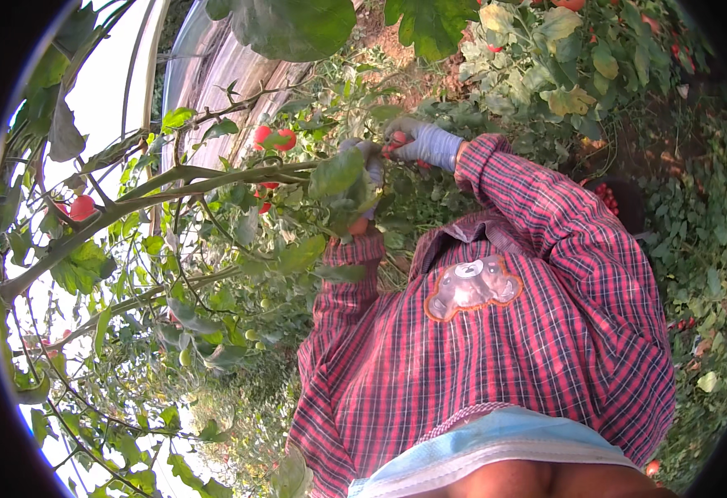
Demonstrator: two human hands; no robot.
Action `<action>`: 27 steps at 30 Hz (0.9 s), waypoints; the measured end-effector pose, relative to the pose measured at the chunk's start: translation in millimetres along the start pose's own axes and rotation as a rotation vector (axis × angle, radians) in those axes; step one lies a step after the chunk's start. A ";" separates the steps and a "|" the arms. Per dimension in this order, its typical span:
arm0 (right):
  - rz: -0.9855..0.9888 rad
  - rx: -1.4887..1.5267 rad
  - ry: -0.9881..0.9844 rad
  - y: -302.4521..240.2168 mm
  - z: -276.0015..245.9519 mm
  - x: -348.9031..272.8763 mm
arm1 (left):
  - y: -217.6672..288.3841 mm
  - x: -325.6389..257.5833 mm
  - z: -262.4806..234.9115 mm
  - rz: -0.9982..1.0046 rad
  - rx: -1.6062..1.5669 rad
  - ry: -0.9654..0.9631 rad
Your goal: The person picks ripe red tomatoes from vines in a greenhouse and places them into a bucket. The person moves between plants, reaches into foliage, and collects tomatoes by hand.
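My right hand, in a grey-blue knitted glove, is closed around a red tomato among the vines. Close beside it on the left, my left hand wears a similar glove; a large leaf covers part of it, so its fingers cannot be made out. Just left of my hands, red tomatoes hang in a small cluster above a thick tomato stem. More red fruit shows right below that stem.
Thick stems and leaves cross the left side, with another red tomato there. Clear plastic sheeting stands behind them. A dark container with many small red tomatoes is by my right elbow. Leafy plants fill the far right.
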State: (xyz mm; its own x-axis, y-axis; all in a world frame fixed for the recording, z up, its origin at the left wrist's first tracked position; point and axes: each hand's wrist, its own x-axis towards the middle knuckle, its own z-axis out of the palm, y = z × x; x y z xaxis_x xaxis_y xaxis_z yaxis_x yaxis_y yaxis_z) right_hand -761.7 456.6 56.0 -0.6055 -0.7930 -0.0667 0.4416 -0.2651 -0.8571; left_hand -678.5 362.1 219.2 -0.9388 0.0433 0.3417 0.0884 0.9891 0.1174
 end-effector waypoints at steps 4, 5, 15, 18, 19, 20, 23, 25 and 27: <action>-0.107 -0.686 0.066 -17.2 -4.4 -5.6 | -4.2 -3.6 1.4 0.041 0.105 0.015; -0.077 -0.770 0.017 -32.0 -3.8 -10.4 | -9.5 -9.2 5.0 0.030 0.098 0.009; 0.178 -0.788 -0.214 -68.9 -26.2 -13.1 | -8.2 -10.1 13.6 -0.042 0.058 -0.071; 0.421 -0.391 -0.108 -69.5 -22.6 -21.3 | -10.2 -11.1 15.9 -0.076 0.007 -0.125; 0.382 -0.314 -0.122 -65.3 -23.3 -21.6 | -12.0 -11.5 18.9 -0.081 -0.001 -0.138; 0.345 -0.243 -0.146 -58.0 -22.8 -22.2 | -13.6 -16.0 21.9 -0.114 -0.060 -0.144; 0.309 -0.403 -0.324 -29.6 -32.1 -12.8 | -26.4 -18.4 36.0 -0.181 -0.199 -0.147; 0.150 -0.492 -0.616 -13.1 -41.6 -12.9 | -33.3 -24.1 35.1 -0.235 -0.222 -0.134; 0.382 -0.345 -0.610 -19.1 -41.5 -26.4 | -46.9 -26.8 41.8 -0.280 -0.265 -0.122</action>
State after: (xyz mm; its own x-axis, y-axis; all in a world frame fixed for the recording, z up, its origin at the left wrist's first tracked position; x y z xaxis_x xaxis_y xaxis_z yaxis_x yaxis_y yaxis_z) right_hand -781.7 505.4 53.0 0.0600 -0.9814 -0.1822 0.2552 0.1916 -0.9477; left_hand -671.4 320.5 165.5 -0.9700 -0.1905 0.1511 -0.1086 0.8954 0.4318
